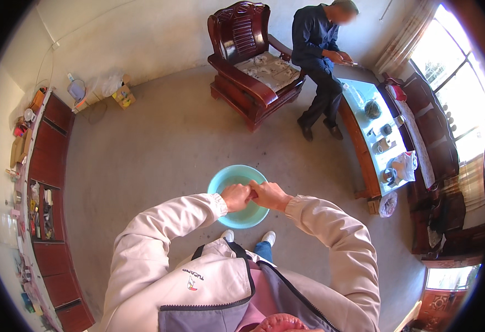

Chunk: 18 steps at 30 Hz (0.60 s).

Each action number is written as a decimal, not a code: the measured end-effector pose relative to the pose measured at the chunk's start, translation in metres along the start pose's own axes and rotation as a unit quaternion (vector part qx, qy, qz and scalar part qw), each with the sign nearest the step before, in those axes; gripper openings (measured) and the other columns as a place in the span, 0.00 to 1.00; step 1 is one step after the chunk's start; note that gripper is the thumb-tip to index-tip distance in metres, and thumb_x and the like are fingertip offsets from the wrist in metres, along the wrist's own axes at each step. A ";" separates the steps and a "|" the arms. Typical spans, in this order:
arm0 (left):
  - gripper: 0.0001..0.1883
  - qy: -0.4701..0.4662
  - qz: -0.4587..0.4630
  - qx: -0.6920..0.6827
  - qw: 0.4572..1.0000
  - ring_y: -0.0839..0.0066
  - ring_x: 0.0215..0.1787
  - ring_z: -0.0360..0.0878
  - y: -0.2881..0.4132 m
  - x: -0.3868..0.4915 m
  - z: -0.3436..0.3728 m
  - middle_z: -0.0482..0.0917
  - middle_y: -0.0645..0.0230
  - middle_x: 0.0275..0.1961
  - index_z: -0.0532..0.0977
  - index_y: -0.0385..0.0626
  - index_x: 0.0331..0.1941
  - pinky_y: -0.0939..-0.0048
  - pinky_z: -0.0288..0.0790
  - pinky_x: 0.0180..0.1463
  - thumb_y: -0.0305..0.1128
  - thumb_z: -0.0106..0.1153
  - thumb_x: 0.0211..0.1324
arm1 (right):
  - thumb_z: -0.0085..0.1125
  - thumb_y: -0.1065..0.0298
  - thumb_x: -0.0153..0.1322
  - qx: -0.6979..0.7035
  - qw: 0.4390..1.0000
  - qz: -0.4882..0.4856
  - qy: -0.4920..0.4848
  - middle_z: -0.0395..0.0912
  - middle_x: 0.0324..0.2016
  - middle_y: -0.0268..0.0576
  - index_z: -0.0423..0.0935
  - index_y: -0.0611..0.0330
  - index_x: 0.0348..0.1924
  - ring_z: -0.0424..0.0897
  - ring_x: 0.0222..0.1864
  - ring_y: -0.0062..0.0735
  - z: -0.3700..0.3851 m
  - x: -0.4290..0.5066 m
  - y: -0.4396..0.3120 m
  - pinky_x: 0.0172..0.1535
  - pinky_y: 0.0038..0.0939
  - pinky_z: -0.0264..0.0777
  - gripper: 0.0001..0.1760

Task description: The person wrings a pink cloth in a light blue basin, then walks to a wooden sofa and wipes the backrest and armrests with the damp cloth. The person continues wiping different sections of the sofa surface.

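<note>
My left hand (236, 197) and my right hand (270, 195) meet above a light-green plastic basin (244, 224). Both have curled fingers and touch each other at the fingertips. Something small and reddish shows between them, too small to name; it may be part of a finger. The basin stands on the floor in front of my feet and appears to hold water. Part of its inside is hidden under my hands and sleeves.
A wooden armchair (242, 89) stands ahead, beside a seated person (315, 45) in dark clothes. A glass-topped table (385, 157) bearing jars, a cup and bags is at right, before a sofa (429, 120). A red cabinet (51, 153) lines the left wall.
</note>
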<state>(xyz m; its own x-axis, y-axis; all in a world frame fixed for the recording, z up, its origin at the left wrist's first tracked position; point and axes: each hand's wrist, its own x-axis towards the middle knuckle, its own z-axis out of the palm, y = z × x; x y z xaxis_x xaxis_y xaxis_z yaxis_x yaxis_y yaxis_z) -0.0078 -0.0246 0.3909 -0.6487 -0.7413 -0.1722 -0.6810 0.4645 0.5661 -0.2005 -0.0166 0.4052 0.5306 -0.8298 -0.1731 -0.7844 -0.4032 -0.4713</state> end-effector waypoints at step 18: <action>0.07 -0.110 -0.306 -0.598 0.733 0.85 0.14 0.57 -0.002 -0.005 0.041 0.63 0.78 0.19 0.75 0.47 0.37 0.73 0.48 0.15 0.32 0.65 0.65 | 0.72 0.60 0.64 -0.110 0.961 -0.252 -0.012 0.85 0.25 0.45 0.74 0.56 0.51 0.87 0.27 0.48 0.032 0.040 0.041 0.28 0.42 0.81 0.25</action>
<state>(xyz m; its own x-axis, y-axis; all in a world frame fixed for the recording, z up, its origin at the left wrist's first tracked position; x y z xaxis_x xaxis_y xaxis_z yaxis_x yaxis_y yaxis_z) -0.0176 -0.0017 0.3576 -0.4751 -0.4757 -0.7403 -0.1690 -0.7763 0.6073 -0.2015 -0.0543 0.3512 0.8659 -0.5002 0.0075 -0.4743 -0.8255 -0.3061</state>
